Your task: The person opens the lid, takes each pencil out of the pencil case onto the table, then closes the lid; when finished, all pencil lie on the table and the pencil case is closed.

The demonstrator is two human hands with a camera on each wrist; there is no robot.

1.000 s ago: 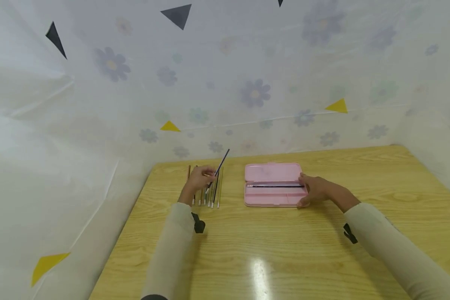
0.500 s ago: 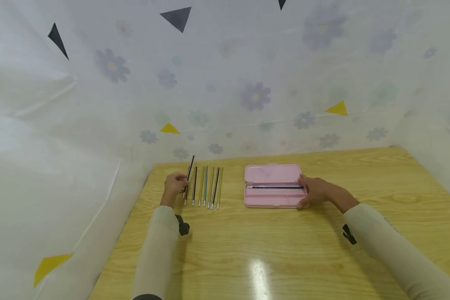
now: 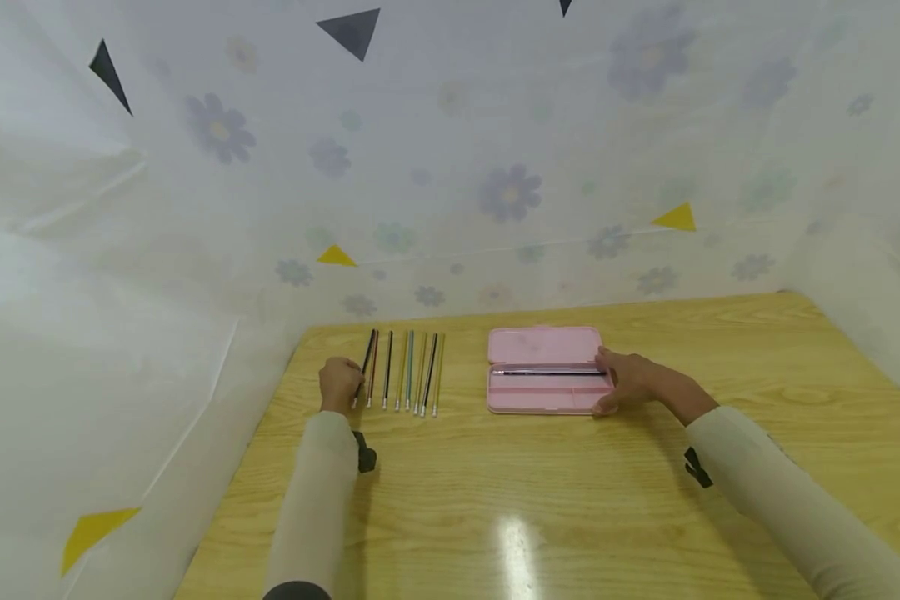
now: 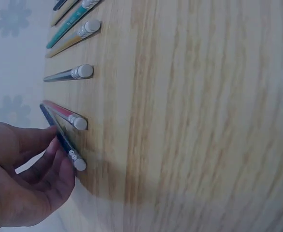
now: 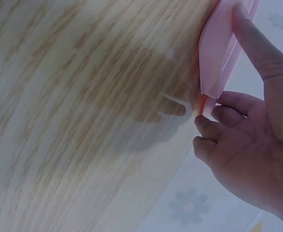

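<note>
The left hand point(image 3: 339, 383) pinches a dark pencil point(image 3: 362, 363) at the left end of the pencil row point(image 3: 408, 372) on the wooden table point(image 3: 570, 500) — seemingly lying flat. The right hand point(image 3: 630, 380), fingers loosely spread, steadies the open pink case point(image 3: 543, 345) — a dark pencil inside.

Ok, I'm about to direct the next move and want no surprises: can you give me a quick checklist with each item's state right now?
1. Left hand pinches the dark blue eraser-tipped pencil: ok.
2. That pencil rests on the yellow wooden table, at the left end of the pencil row: ok.
3. Pink rectangular pencil case lies open: ok.
4. Right hand steadies the case's right end: ok.
5. Free room inside the case: cannot tell.
</note>
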